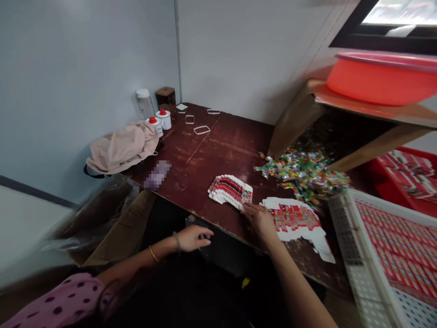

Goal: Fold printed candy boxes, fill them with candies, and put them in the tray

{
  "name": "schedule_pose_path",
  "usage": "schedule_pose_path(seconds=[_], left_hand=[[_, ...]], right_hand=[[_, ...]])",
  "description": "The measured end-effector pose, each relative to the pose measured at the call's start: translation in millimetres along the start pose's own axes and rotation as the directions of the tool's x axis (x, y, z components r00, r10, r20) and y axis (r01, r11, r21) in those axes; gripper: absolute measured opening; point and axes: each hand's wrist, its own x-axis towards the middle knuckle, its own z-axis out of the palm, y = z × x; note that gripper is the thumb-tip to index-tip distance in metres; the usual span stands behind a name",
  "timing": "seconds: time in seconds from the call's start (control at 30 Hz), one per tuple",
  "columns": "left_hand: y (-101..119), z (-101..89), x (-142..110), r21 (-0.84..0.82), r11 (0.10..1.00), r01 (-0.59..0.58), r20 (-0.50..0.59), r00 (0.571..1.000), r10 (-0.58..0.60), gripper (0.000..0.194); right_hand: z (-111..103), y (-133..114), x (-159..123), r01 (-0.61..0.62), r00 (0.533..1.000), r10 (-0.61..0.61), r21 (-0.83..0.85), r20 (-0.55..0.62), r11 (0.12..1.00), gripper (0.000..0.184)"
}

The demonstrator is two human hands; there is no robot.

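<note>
My right hand (261, 221) rests at the right end of a fanned stack of flat printed cards (230, 189), fingers stretched out and fingertips touching its near corner. The cards are white with red and multicoloured print. Just right of that hand lies a second spread of white and red printed cards (295, 218), partly behind my wrist. My left hand (194, 238) hangs in front of the table's near edge, holding nothing, with its fingers loosely bent and the thumb apart.
Wrapped candies (307, 173) spill from a cardboard box (290, 114) bearing a red basin (378, 82). A white crate (348, 237) of red packs stands right, before a red bin (392, 177). Left are a pink bag (123, 148), lidded mugs (164, 119) and an open carton (112, 232).
</note>
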Motion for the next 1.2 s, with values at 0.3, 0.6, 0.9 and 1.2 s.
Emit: schedule_pose_path(seconds=[0.3,0.6,0.9,1.2], left_hand=[[26.2,-9.2,62.9,-0.816,0.577,0.045,0.051,0.999,-0.005,0.048],[39.7,10.8,56.7,-0.873,0.474,0.117,0.095,0.993,-0.07,0.051],[45.5,17.8,34.6,-0.766,0.626,0.143,0.139,0.989,-0.057,0.045],[57.6,27.1,25.3,-0.622,0.783,0.035,0.024,0.999,-0.026,0.044]], right_hand=[[-12.7,-55.9,-23.8,-0.097,0.945,0.122,0.097,-0.303,0.991,0.033],[-29.2,-119.2,-57.8,0.143,0.932,-0.026,0.3,-0.363,0.943,0.027],[-30.6,-106.7,-47.0,-0.027,0.999,-0.009,0.688,0.049,0.725,0.026],[-48.5,-99.9,-62.8,-0.163,0.986,0.06,0.85,0.153,0.501,0.026]])
